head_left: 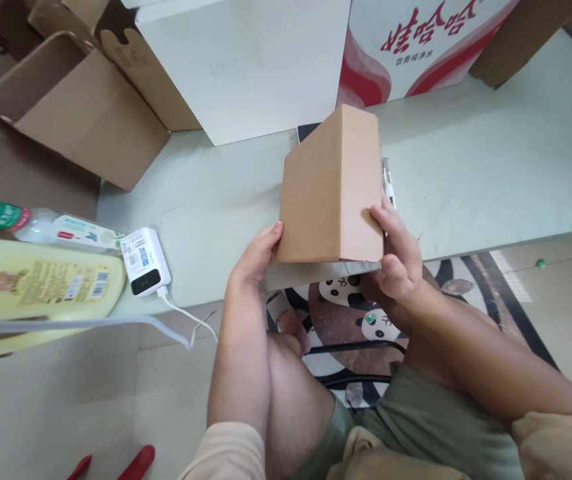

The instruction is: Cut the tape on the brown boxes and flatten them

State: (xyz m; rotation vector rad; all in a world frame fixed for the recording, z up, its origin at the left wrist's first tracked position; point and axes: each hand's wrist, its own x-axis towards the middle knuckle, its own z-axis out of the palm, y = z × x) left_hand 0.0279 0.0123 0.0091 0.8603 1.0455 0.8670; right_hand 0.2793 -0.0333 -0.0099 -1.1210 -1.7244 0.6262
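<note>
A small brown cardboard box (311,200) is held tilted over the front edge of the pale table (206,180). My left hand (259,250) grips its lower left corner, the thumb on the near face and the other fingers hidden. On the lower right side, my right hand (399,250) is closed on the box, with a finger and thumb against its narrow face. Part of a metallic, silvery thing (387,179) shows just beyond the box's right edge; its kind I cannot make out. A dark flat object (307,132) peeks out behind the box.
A large white box (251,67) and a red-and-white printed carton (416,53) stand at the back. Open cardboard boxes (86,113) fill the left. A white device with a cable (145,260), a plastic bottle (41,223) and a yellow jug (41,280) lie at the table's left end.
</note>
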